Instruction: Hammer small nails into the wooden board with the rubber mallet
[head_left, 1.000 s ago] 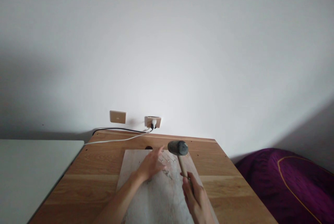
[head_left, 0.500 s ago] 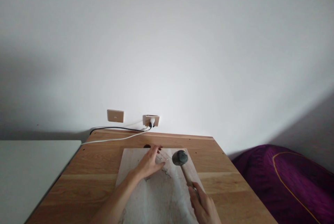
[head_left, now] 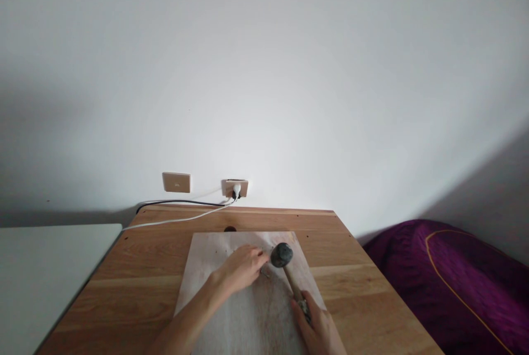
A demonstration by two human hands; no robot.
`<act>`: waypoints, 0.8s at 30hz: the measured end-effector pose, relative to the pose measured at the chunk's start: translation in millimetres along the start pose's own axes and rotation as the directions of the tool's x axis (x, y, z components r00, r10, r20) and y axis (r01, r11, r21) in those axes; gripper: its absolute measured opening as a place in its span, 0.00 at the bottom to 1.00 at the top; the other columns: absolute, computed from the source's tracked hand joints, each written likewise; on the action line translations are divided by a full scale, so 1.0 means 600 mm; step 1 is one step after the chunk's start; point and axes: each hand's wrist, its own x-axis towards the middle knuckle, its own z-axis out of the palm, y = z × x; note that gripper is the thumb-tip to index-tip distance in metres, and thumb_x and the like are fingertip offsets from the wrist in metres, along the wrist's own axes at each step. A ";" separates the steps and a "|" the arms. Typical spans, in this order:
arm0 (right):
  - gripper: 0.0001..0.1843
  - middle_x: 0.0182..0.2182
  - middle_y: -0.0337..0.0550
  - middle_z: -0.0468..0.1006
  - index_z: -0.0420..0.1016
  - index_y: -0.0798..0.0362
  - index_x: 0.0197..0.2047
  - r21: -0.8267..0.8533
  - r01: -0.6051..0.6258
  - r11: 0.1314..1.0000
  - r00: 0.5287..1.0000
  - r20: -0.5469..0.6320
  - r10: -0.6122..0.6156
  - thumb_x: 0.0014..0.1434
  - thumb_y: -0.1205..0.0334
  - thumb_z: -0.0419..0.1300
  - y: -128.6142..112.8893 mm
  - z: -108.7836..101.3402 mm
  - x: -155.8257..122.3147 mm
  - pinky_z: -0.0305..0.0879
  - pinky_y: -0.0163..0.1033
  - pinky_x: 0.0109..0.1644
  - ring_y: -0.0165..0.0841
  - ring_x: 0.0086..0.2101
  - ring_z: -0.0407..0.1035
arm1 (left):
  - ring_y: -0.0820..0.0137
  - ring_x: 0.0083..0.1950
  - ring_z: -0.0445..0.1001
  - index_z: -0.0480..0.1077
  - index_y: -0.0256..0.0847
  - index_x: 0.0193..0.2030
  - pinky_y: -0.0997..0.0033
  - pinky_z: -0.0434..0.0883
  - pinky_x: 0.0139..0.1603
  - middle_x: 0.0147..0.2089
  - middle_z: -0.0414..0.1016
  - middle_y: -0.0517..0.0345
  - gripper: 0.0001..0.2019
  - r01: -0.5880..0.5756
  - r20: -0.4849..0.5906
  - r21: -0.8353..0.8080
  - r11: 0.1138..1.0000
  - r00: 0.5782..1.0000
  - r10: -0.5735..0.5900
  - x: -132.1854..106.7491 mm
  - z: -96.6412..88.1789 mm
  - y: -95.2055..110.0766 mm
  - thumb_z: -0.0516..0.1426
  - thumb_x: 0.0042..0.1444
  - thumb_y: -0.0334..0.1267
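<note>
My right hand (head_left: 317,328) grips the wooden handle of a hammer (head_left: 282,256) with a dark round head. The head is low over a pale wooden board (head_left: 206,272) lying on the wooden desk (head_left: 140,272). My left hand (head_left: 243,267) rests on the board just left of the hammer head, fingers pinched together around a small nail that I can barely see. A few thin nails lie on the board beside my fingers.
A white table (head_left: 45,267) stands to the left of the desk. On the wall behind are a switch plate (head_left: 176,182) and a socket (head_left: 234,187) with white and black cables running left. A purple cushion (head_left: 454,283) lies at the right.
The hammer head has come down from raised to just beside my left fingers. My left hand's fingers have closed from spread to pinched. The view has shifted slightly.
</note>
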 end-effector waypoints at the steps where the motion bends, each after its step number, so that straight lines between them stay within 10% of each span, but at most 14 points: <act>1: 0.50 0.39 0.60 0.86 0.79 0.59 0.56 -0.005 0.004 1.000 1.000 -0.004 -0.004 0.62 0.22 0.41 -0.002 0.002 -0.002 0.71 0.39 0.44 0.49 0.42 0.82 | 0.59 0.46 0.79 0.75 0.43 0.44 0.64 0.71 0.50 0.43 0.80 0.51 0.16 0.004 0.002 0.000 1.000 1.000 -0.004 0.000 0.001 -0.001 0.55 0.55 0.21; 13: 0.46 0.39 0.60 0.86 0.79 0.59 0.55 -0.001 -0.006 1.000 0.998 0.064 0.006 0.63 0.25 0.44 -0.015 -0.012 -0.003 0.71 0.40 0.45 0.50 0.44 0.81 | 0.66 0.41 0.76 0.77 0.41 0.39 0.71 0.66 0.44 0.41 0.77 0.55 0.11 0.275 -0.125 -0.036 0.961 0.953 -0.277 -0.036 -0.097 -0.074 0.56 0.57 0.24; 24: 0.49 0.41 0.60 0.86 0.79 0.57 0.55 -0.039 -0.004 0.999 1.000 -0.031 0.003 0.63 0.23 0.40 -0.018 -0.005 -0.007 0.72 0.40 0.46 0.49 0.44 0.81 | 0.66 0.41 0.77 0.75 0.42 0.38 0.72 0.65 0.43 0.40 0.80 0.56 0.08 0.266 -0.079 -0.075 0.961 0.959 -0.272 -0.029 -0.080 -0.074 0.56 0.59 0.26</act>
